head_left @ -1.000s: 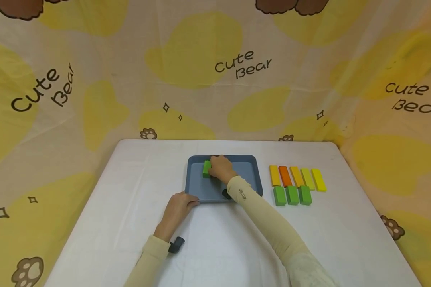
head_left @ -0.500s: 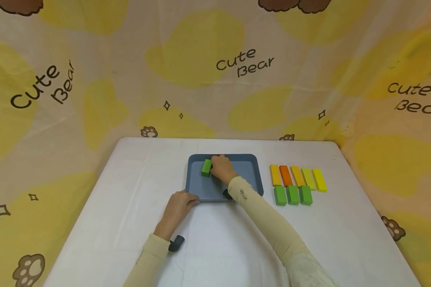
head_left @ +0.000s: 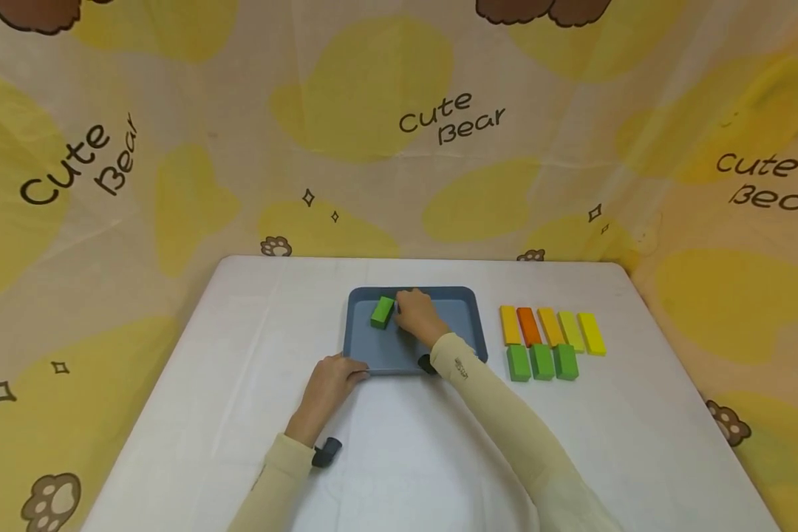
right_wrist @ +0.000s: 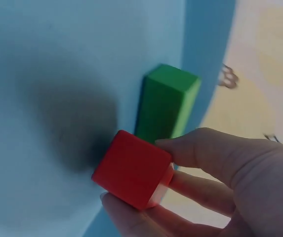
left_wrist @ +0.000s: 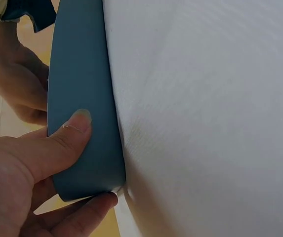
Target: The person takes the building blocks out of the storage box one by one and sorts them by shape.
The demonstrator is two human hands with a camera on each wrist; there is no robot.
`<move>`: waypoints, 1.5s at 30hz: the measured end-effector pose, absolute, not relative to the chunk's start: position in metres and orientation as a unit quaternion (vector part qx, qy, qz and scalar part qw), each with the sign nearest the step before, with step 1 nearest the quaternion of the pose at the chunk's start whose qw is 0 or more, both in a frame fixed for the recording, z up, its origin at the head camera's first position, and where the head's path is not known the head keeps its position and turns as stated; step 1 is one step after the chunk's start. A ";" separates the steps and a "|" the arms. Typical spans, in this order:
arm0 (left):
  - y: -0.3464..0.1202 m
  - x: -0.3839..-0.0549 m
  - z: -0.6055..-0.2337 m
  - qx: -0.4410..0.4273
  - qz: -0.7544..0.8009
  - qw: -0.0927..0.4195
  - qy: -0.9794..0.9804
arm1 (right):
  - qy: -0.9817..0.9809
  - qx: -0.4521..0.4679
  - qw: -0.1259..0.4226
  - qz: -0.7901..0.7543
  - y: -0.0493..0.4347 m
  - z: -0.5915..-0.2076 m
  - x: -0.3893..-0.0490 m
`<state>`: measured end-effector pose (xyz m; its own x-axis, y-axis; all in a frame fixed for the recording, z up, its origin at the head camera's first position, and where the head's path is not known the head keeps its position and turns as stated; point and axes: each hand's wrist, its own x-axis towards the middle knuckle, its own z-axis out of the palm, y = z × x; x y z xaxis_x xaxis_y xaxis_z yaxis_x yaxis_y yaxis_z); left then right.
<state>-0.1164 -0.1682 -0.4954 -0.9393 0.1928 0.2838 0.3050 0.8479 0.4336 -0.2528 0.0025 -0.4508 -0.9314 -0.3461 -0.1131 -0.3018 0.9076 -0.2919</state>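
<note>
The step in hand appears to be setting a small red wooden cube (right_wrist: 133, 168) into the shallow blue-grey plastic tray (head_left: 462, 299), just beside the green rectangular wooden block (head_left: 382, 312) lying there. The right hand (head_left: 417, 315) pinches the cube between thumb and fingertips, arm stretched forward over the tray. The left hand (head_left: 329, 383) grasps the tray's near-left corner on the white worktop (head_left: 239, 332). Next would likely call for lowering the cube level, then releasing.
</note>
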 end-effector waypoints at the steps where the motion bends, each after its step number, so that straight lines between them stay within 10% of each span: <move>1: -0.168 -0.116 -0.496 -0.129 -0.243 0.115 -0.955 | 0.974 -0.160 0.083 -0.139 0.006 -0.449 -0.251; 28: -0.167 -0.115 -0.493 -0.132 -0.247 0.113 -0.953 | 0.974 0.014 0.041 -0.223 0.274 -0.425 -0.180; 45: -0.165 -0.115 -0.491 -0.124 -0.235 0.098 -0.959 | 0.968 0.053 0.118 -0.215 0.307 -0.454 -0.159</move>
